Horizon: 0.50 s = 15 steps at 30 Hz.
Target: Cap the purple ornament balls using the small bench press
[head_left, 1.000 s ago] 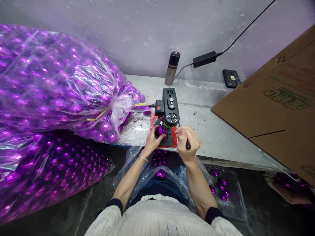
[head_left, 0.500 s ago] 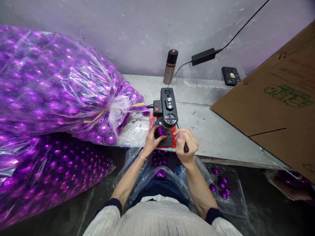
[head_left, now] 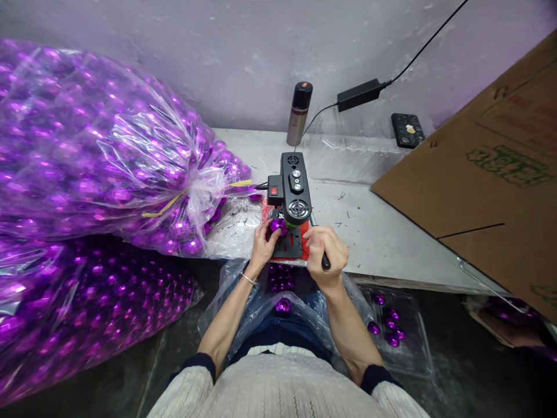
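Between the thumb and fingers of my left hand point(head_left: 263, 244) is a shiny purple faceted ball point(head_left: 277, 226). The ball is at the left front of a small black bench machine point(head_left: 296, 187) with a red switch, over its dark slotted base plate point(head_left: 287, 248). My right hand point(head_left: 327, 252) is closed around a lever handle point(head_left: 326, 262) with a black grip, on the machine's right side. A red sheet point(head_left: 306, 248) shows under the base. More purple balls point(head_left: 282, 278) lie in clear plastic on my lap, below the table edge.
Large clear bags of purple balls point(head_left: 87, 145) fill the left side. Behind the machine stand a spray can point(head_left: 299, 113), a black power adapter point(head_left: 359, 94) and a dark patterned phone-like object point(head_left: 408, 130). A cardboard box point(head_left: 478, 174) leans in from the right. Below it, a clear tray point(head_left: 418, 325) holds several balls.
My left hand has drawn the ball left, out from beneath the machine's head, baring more of the base plate. My right hand keeps its hold on the lever. The view shifted slightly.
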### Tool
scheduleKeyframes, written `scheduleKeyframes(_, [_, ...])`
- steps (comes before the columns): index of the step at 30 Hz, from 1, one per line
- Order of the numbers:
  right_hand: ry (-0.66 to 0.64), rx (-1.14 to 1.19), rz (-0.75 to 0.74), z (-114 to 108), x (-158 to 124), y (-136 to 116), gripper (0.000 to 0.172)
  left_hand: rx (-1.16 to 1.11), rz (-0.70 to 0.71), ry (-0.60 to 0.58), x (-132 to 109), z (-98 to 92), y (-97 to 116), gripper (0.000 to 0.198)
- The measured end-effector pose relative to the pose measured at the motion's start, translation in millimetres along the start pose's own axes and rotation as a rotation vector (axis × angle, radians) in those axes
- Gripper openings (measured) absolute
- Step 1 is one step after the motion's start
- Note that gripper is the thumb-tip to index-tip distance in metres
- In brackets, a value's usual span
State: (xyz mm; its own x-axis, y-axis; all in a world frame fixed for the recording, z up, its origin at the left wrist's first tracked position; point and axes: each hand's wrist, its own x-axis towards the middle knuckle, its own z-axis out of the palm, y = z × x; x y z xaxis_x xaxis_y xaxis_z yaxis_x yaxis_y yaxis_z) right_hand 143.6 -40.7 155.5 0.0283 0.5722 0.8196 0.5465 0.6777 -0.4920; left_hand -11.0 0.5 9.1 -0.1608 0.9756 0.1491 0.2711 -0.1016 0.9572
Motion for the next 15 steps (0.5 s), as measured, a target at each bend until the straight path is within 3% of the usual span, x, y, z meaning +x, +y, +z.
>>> scheduleKeyframes(7, [0.001, -0.002, -0.003, 0.3, 0.0, 0.0, 0.025, 0.060, 0.038, -0.020, 0.9, -4.4, 0.2, 0.054])
scheduleKeyframes(15, [-0.007, -0.023, -0.019, -1.1, 0.8, -0.8, 0.024, 0.123, 0.245, -0.103, -9.1, 6.4, 11.3, 0.061])
